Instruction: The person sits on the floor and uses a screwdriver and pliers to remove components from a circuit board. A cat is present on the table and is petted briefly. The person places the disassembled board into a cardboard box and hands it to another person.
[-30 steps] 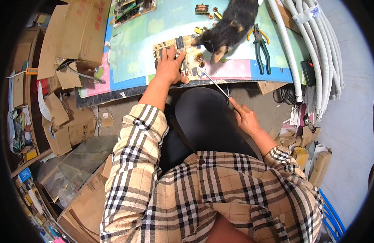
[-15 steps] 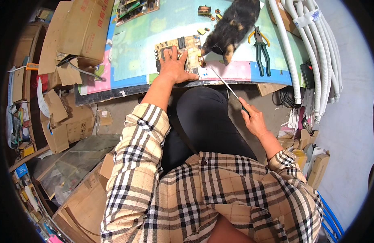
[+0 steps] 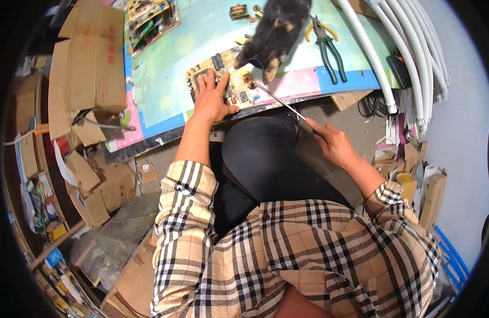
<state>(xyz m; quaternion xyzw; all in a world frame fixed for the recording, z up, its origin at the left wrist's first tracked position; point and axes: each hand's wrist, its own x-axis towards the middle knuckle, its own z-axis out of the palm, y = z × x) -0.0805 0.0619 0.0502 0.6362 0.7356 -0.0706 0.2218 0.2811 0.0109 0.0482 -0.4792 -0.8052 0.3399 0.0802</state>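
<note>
My left hand (image 3: 209, 100) lies with fingers spread on a tan circuit board (image 3: 237, 90) at the table's near edge, pressing over its dark parts. In my right hand (image 3: 335, 147) is a screwdriver (image 3: 282, 101) with a long metal shaft; most of its handle is hidden by the fingers. Its tip is at a small copper coil (image 3: 252, 85) on the board's right side; whether they touch I cannot tell. A black and tan cat (image 3: 279, 32) stands on the table, its head low beside the board's far right corner.
Green-handled pliers (image 3: 330, 55) lie right of the cat. Behind it sit a wound transformer (image 3: 238, 11) and small loose parts. More circuit boards (image 3: 152, 26) are stacked at the far left, by a cardboard box (image 3: 96, 63). White corrugated hoses (image 3: 369, 53) run along the right.
The whole view has shifted and turned slightly. The screwdriver tip has come closer to the copper coil. My left hand stays on the board, and the cat keeps its head beside it.
</note>
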